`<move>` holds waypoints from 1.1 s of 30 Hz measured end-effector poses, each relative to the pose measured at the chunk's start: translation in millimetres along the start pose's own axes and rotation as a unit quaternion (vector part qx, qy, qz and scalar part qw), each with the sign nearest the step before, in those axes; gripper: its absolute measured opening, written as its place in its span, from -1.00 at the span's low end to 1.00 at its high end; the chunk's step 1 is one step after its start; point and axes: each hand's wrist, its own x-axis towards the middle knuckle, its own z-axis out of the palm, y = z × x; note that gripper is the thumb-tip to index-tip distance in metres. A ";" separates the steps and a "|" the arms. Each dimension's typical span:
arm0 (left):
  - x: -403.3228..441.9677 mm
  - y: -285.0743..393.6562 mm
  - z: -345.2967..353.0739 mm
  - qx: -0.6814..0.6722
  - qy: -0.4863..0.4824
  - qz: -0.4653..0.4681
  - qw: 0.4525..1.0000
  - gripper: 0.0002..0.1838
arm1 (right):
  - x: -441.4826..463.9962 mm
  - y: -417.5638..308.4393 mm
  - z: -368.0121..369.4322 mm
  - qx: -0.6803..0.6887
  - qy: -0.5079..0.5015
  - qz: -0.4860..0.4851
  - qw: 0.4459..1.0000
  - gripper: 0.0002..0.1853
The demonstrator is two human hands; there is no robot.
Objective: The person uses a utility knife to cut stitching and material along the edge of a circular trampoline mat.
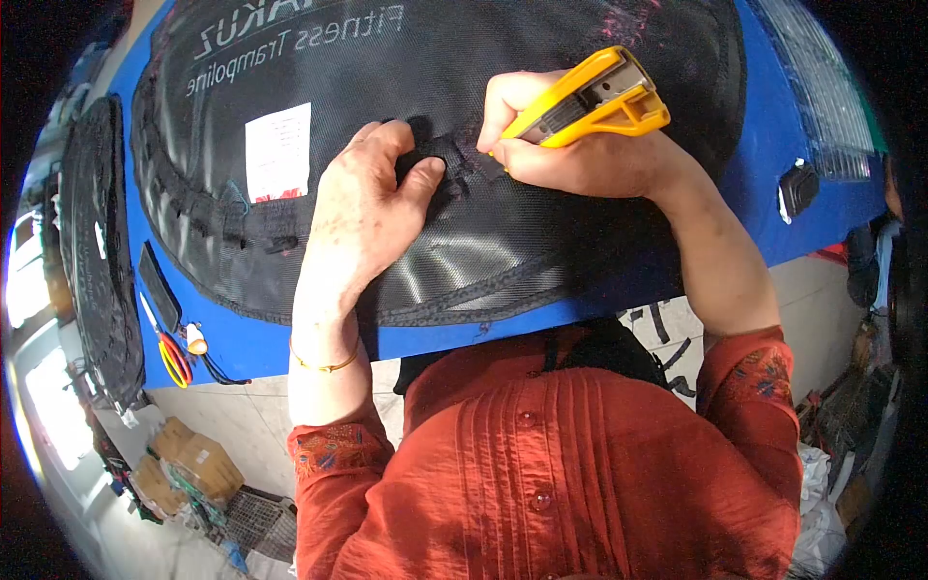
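Note:
A round black trampoline mat [387,87] with upside-down, mirrored lettering lies across the blue table. My left hand [372,188] rests on the mat, its fingers bent and its thumb apart, beside small black webbing tabs [447,179]. What lies under the fingertips is hidden. My right hand [570,159] is closed like a pen grip around a yellow hand tool [590,101] with a black and metal channel and a looped rear end. Its lower tip is hidden by my fingers, near the tabs. A white paper label [277,152] is on the mat, left of my left hand.
On the blue table [242,348], scissors with red and yellow handles [172,356] and a dark phone-like slab [159,285] lie at the left edge. A small black item [798,189] and a clear plastic bundle [812,87] are at right. Cardboard boxes [198,459] stand on the floor.

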 end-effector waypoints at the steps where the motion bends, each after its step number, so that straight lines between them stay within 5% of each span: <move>1: 0.0 1.2 -0.4 -0.003 -0.003 -0.008 1.000 -0.75 | -0.6 0.6 -0.3 -0.034 -0.009 -0.011 0.999 -0.93; 12: 0.3 1.7 -0.9 -0.010 -0.006 -0.007 1.000 -0.75 | 5.8 -4.2 4.2 0.083 0.047 0.041 0.995 -0.90; 33: -0.2 3.1 1.6 -0.007 -0.005 -0.012 1.000 -0.74 | 5.5 -5.8 6.0 0.002 0.071 0.042 0.997 -0.91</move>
